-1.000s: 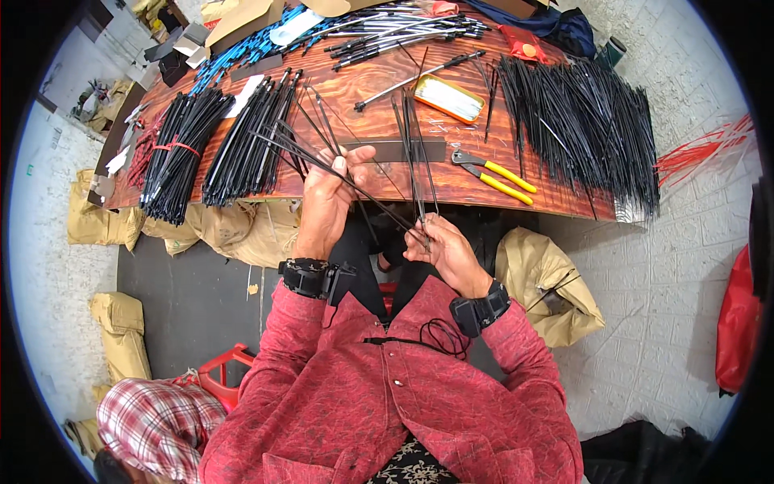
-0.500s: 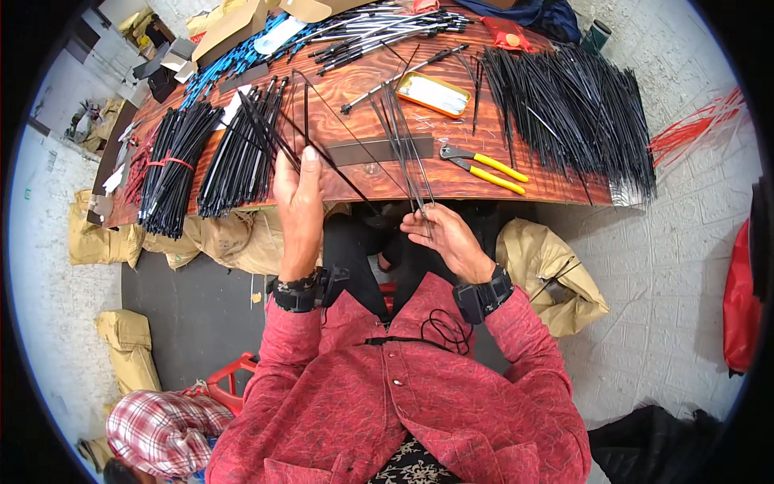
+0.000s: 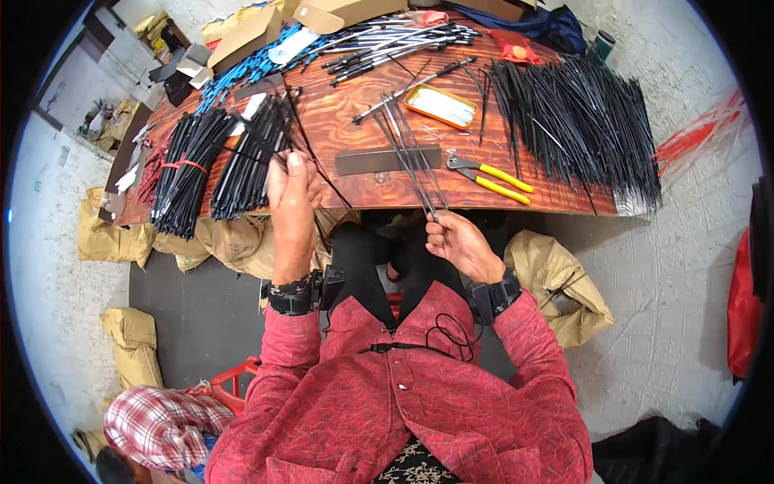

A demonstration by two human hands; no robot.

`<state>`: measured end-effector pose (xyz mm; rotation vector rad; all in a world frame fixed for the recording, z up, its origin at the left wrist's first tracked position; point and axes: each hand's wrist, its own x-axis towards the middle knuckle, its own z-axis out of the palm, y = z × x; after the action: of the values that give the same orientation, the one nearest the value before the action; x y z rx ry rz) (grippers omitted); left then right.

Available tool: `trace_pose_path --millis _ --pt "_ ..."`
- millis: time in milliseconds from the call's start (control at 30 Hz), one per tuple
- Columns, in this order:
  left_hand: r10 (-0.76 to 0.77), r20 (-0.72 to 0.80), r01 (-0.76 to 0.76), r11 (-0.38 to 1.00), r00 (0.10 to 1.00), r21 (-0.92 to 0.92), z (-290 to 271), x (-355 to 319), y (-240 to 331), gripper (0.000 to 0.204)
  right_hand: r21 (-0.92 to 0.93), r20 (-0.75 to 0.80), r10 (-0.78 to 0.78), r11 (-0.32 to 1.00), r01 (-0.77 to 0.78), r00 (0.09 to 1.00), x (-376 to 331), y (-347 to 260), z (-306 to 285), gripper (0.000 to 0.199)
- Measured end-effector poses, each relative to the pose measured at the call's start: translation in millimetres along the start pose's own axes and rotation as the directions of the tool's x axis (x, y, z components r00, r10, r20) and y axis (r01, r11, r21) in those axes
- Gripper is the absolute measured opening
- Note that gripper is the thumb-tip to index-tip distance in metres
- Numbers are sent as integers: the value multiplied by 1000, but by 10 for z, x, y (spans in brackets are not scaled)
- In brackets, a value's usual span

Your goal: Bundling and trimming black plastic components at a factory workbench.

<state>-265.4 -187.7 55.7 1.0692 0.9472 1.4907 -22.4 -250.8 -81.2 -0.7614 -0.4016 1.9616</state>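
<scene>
Several long thin black rods stick out from between the thumb and fingers of my left hand, which is pinched closed at the table's near edge. Just behind it lies a loose bundle of black rods, partly covered by the held ones. My right hand is in front of the table edge, fingers closed on the near ends of a few thin dark rods. Those rods fan out over the tabletop, past a flat dark bar. Yellow-handled pliers lie to the right of them.
A red-banded bundle of black rods lies at the left, a large black pile at the right. Behind are a shallow yellow-rimmed tin and silver-black rods. A tan sack stands below right. Another person's plaid sleeve shows lower left.
My left hand has shifted toward the loose bundle, carrying its rods over it. My right hand's fingers have closed more tightly around the rod ends. The whole view has shifted slightly.
</scene>
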Motion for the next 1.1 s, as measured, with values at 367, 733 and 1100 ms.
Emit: trace_pose_path --millis 367,733,1100 --pt "-65 155 84 989 986 -124 -48 59 98 16 135 332 29 988 -78 943 -40 -38 222 17" --pt "-22 152 61 965 988 -256 -18 304 255 17 130 140 65 988 -83 988 122 -99 395 20" --pt "-67 139 108 942 988 -316 -22 564 49 23 140 368 -32 990 -21 929 81 -401 672 24"
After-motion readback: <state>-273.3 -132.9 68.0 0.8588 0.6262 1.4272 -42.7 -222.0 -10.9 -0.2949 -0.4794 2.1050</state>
